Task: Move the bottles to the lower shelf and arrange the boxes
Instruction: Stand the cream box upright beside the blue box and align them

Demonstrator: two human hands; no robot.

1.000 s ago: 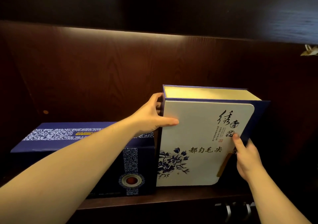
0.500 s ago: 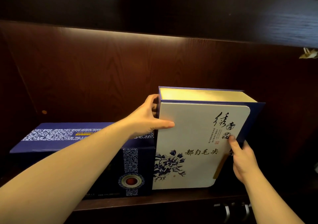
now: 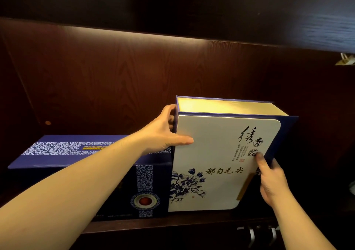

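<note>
- White tea gift box [image 3: 217, 165] stands upright on the dark wood shelf [image 3: 172, 223], blue flower print and Chinese calligraphy on its front, blue spine and edging around it, pale gold top face lit from above.
- Box leans slightly, top edge tipped toward the right.
- Left hand [image 3: 163, 132] clamps the box's upper left corner: thumb flat across the front face, fingers wrapped behind the left edge.
- Right hand [image 3: 272, 180] grips the box's right edge lower down: thumb pressed on the front near the calligraphy, fingers tucked behind the blue flap.
- Both hands closed on the same box; neither is free.
- Blue box [image 3: 92, 175] lies flat on the same shelf, directly left of the white box, sides touching; white scroll-pattern bands and a round red-centred medallion on its front.
- Left forearm crosses over the blue box's top.
- Upper shelf board [image 3: 192, 13] overhangs the compartment, light strip glowing under it.
- Metal handles [image 3: 255, 234] show below the shelf edge at lower right.
- No bottles in view.
</note>
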